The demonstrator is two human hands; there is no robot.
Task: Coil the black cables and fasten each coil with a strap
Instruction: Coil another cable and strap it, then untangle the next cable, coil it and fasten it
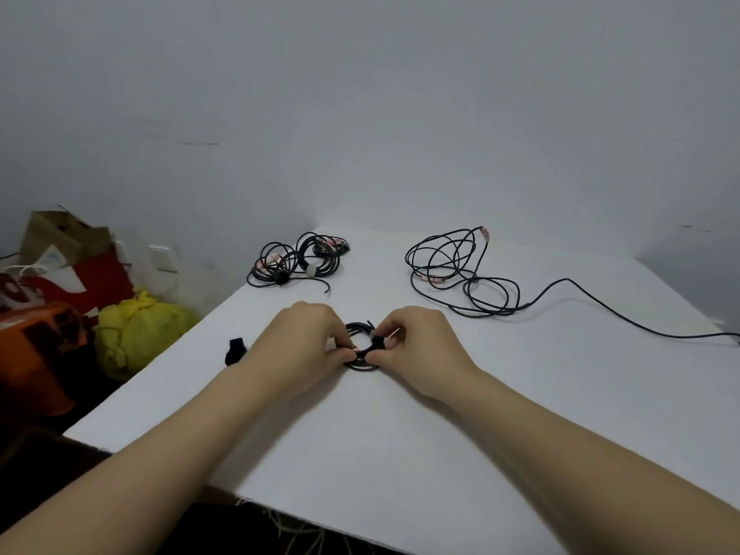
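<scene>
The left hand [304, 346] pinches the near side of a small coil of thin black cable [359, 326]. The right hand [420, 348] pinches a black fabric strap [370, 349] wrapped across it, mid-table on the flat white tabletop [400, 442]. A spare black strap [236, 350] lies just beyond the left wrist. Bundled black coils [298, 260] sit at the far left edge, and a loose black cable [460, 270] sprawls at far right.

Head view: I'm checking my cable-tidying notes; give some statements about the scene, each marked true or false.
The left hand and right hand both pinch the small black cable coil. True.
The long black cable at the far right is strapped. False: it lies in loose loops.
A black strap lies on the white table beside the left hand. True.
The yellow-green cloth bundle sits on the table. False: it lies off its left edge.
</scene>
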